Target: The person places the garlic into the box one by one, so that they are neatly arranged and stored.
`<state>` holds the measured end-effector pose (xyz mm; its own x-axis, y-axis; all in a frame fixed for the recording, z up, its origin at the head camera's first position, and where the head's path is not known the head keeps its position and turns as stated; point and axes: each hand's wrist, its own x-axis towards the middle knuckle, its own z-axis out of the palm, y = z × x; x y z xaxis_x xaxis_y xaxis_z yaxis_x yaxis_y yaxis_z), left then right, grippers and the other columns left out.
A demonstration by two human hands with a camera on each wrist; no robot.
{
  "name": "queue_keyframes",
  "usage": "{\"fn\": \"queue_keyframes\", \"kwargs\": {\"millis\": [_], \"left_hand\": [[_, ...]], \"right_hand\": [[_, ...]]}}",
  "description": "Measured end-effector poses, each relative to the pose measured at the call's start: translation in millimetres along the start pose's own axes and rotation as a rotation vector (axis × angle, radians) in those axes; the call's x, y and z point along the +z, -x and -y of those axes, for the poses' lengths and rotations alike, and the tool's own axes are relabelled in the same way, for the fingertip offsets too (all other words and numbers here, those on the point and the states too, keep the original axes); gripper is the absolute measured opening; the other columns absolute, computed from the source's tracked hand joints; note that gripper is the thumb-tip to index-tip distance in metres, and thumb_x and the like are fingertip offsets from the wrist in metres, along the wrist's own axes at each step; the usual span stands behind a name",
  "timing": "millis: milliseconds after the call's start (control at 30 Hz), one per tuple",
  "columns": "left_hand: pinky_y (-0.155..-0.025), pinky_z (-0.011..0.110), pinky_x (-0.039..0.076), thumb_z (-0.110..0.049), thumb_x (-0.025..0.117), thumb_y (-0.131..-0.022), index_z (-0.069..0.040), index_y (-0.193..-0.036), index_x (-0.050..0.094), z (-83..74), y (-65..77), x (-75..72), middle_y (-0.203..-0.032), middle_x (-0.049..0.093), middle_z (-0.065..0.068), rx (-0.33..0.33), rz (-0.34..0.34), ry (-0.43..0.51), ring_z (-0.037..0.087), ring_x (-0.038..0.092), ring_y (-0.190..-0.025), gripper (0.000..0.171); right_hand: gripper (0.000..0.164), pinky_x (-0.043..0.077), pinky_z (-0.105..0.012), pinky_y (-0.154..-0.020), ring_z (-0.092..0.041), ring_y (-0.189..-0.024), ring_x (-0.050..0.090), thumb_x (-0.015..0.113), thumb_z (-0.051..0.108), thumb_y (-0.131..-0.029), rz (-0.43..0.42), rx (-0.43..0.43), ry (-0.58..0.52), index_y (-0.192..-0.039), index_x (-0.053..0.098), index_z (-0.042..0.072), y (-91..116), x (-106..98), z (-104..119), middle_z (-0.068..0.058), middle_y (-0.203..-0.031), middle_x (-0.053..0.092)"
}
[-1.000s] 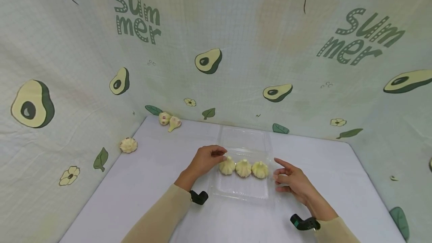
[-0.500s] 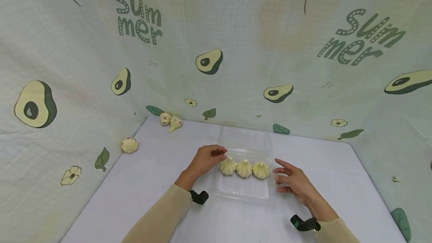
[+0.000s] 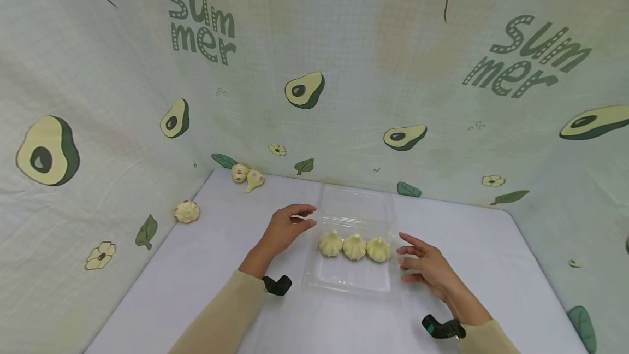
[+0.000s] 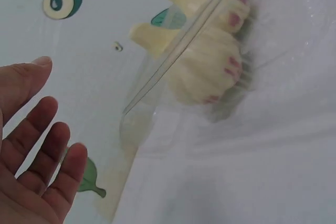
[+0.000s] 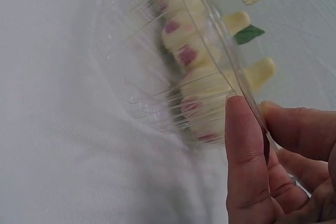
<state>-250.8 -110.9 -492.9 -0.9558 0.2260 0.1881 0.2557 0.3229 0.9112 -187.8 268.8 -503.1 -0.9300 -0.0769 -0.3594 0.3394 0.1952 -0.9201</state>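
Note:
Three garlic bulbs stand side by side in a clear plastic clamshell container (image 3: 351, 277): a left bulb (image 3: 330, 243), a middle bulb (image 3: 354, 247) and a right bulb (image 3: 378, 249). The container's lid (image 3: 355, 202) lies folded back, away from me. Just off the container's left side is my left hand (image 3: 282, 229), fingers apart and holding nothing; the left wrist view shows a gap between its fingertips and the clear wall. At the opposite side my right hand (image 3: 426, 266) pinches the container's rim (image 5: 239, 74) between thumb and finger, as the right wrist view shows.
Two more garlic bulbs (image 3: 254, 180) lie together at the table's back left corner. A single bulb (image 3: 187, 211) sits by the left edge. Cloth walls (image 3: 344, 42) printed with avocados enclose the white table (image 3: 236, 217) behind and at both sides.
My left hand has drawn back to the left, away from the left garlic bulb. My right hand stays at the container's right rim. The bulbs and container have hardly moved.

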Motion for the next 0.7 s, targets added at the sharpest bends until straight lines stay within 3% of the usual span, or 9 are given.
{"fn": "queue_keyframes", "kwargs": {"millis": [200,400,533,700], "left_hand": [[-0.103,0.04,0.055,-0.021,0.079,-0.097,-0.016,-0.132,0.073,7.2,6.6,-37.6,-0.134,0.07,0.003,-0.004,-0.112,-0.042,0.028,0.062,-0.125,0.036],[-0.096,0.018,0.05,-0.021,0.077,-0.099,-0.009,-0.135,0.07,14.8,15.3,-84.5,-0.134,0.068,0.011,-0.02,-0.278,-0.035,0.029,0.061,-0.124,0.038],[-0.089,0.007,0.047,-0.022,0.076,-0.1,-0.009,-0.134,0.071,22.1,22.2,-112.1,-0.131,0.069,0.013,-0.044,-0.403,-0.054,0.016,0.062,-0.117,0.036],[-0.088,0.008,0.047,-0.022,0.075,-0.101,-0.009,-0.135,0.071,32.2,32.6,-138.1,-0.128,0.069,0.012,-0.088,-0.513,-0.064,0.0,0.06,-0.107,0.037]], "right_hand": [[0.079,0.065,-0.035,-0.073,-0.018,-0.092,0.066,0.071,0.0,-0.097,-0.001,0.0,-0.002,-0.166,0.033,0.01,0.6,0.3,1.0,-0.019,-0.135,0.057],[0.078,0.065,-0.036,-0.073,-0.02,-0.093,0.067,0.071,0.0,-0.097,-0.011,-0.002,-0.004,-0.165,0.034,0.01,0.2,-0.4,0.2,-0.017,-0.133,0.059],[0.078,0.065,-0.036,-0.072,-0.02,-0.092,0.067,0.071,0.0,-0.096,-0.025,0.004,-0.003,-0.165,0.035,0.011,-0.8,0.1,-0.9,-0.016,-0.131,0.06],[0.077,0.065,-0.036,-0.071,-0.021,-0.092,0.067,0.071,-0.001,-0.096,-0.036,0.009,-0.004,-0.164,0.036,0.011,-1.2,1.4,-1.4,-0.017,-0.132,0.06]]}}
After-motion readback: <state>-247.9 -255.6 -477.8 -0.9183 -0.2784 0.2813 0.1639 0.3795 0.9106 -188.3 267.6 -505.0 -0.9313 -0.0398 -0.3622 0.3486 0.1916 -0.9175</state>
